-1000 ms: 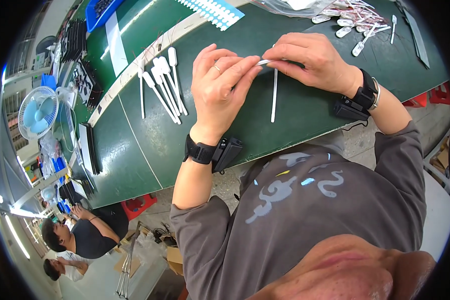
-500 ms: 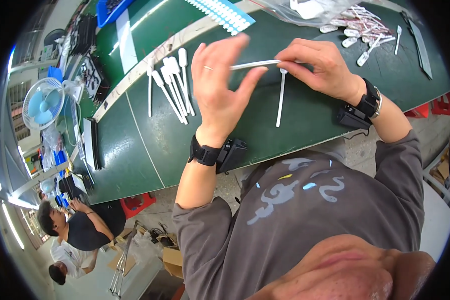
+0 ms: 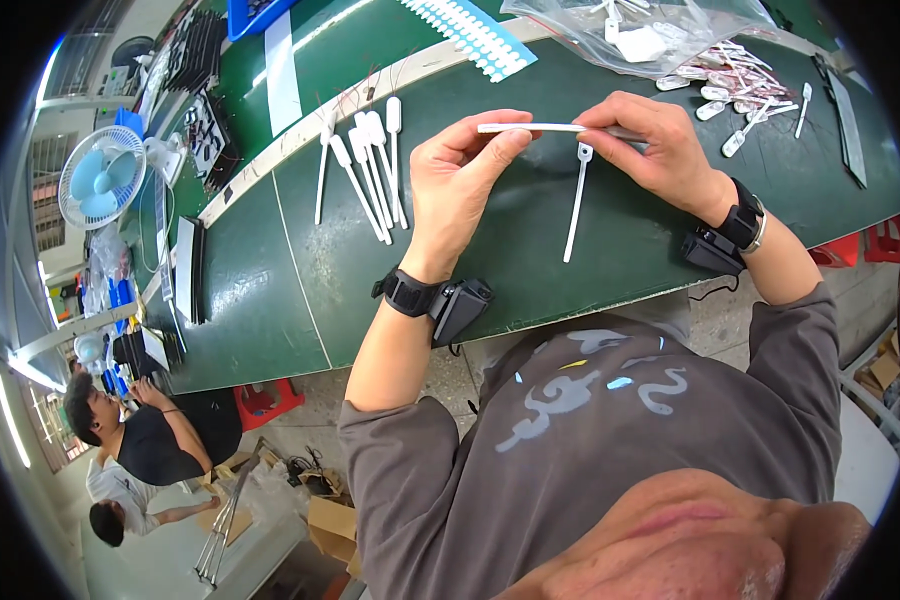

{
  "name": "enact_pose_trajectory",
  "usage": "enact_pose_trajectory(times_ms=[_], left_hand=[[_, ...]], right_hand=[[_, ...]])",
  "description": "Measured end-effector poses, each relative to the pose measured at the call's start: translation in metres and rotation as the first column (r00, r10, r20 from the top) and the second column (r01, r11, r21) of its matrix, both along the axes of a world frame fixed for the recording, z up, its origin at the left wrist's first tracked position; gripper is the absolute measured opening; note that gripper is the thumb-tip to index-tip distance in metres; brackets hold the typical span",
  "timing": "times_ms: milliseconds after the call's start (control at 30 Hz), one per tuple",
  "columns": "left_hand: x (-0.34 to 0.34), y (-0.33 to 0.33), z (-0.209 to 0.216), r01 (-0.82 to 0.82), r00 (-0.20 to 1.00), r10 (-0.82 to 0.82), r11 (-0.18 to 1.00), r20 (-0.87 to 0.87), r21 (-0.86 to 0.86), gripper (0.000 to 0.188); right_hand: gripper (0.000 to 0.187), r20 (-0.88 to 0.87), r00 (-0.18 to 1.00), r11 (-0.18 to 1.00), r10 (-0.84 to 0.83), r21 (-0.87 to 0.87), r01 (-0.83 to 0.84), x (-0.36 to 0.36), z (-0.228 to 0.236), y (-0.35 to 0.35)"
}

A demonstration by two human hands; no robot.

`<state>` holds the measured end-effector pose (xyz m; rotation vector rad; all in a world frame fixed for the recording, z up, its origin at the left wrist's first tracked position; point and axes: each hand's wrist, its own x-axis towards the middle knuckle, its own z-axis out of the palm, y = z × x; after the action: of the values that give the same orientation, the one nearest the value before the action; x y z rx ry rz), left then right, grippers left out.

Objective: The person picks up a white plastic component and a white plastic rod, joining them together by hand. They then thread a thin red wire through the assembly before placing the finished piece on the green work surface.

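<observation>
Pinching white stick (image 3: 540,127) | left fingers (image 3: 507,148), right fingers (image 3: 615,152) both gripping it | shirt (image 3: 710,460): grey squiggle print (image 3: 572,391)

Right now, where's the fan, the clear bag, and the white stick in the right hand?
Fan (image 3: 101,178): head view, blade centre.
Clear bag (image 3: 573,38): head view, plastic at left.
White stick (image 3: 550,127): head view, middle of shaft.

The bare left hand (image 3: 460,178) and the bare right hand (image 3: 665,150) are raised before the body, near each other but not touching. Each makes a pinch between the thumb and the curled fingers. The bare left forearm (image 3: 392,355) and the bare right forearm (image 3: 785,262) both lean inward, the right one more strongly.
</observation>
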<state>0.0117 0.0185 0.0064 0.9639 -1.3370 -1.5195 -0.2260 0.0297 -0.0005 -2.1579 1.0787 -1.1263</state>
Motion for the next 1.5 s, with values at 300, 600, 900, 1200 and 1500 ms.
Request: enact_pose_trajectory(times_ms=[300, 600, 900, 1200, 1500], left_hand=[[-0.004, -0.003, -0.005, -0.046, 0.999, 0.045, 0.998, -0.020, -0.050, 0.019], [-0.005, -0.005, -0.012, 0.016, 0.984, 0.017, 0.983, -0.175, 0.185, 0.027], [-0.005, -0.005, -0.017, 0.034, 0.986, 0.000, 0.979, -0.169, 0.202, 0.027], [0.002, -0.013, -0.017, -0.030, 0.977, 0.070, 0.981, -0.204, 0.191, 0.027], [0.004, -0.017, -0.019, -0.024, 0.981, 0.058, 0.983, -0.185, 0.182, 0.027]], right_hand=[[0.016, 0.380, 0.922, 0.697, 0.073, 0.642, -0.320, -0.002, 0.001, -0.002], [0.028, 0.617, 0.776, 0.150, -0.130, 0.786, -0.600, 0.001, 0.003, 0.001], [0.037, 0.638, 0.753, 0.075, -0.162, 0.769, -0.635, 0.004, 0.000, 0.004], [0.041, 0.651, 0.742, 0.004, -0.161, 0.752, -0.659, -0.002, 0.006, 0.000], [0.040, 0.664, 0.711, 0.056, -0.232, 0.739, -0.671, 0.001, -0.006, 0.002]])
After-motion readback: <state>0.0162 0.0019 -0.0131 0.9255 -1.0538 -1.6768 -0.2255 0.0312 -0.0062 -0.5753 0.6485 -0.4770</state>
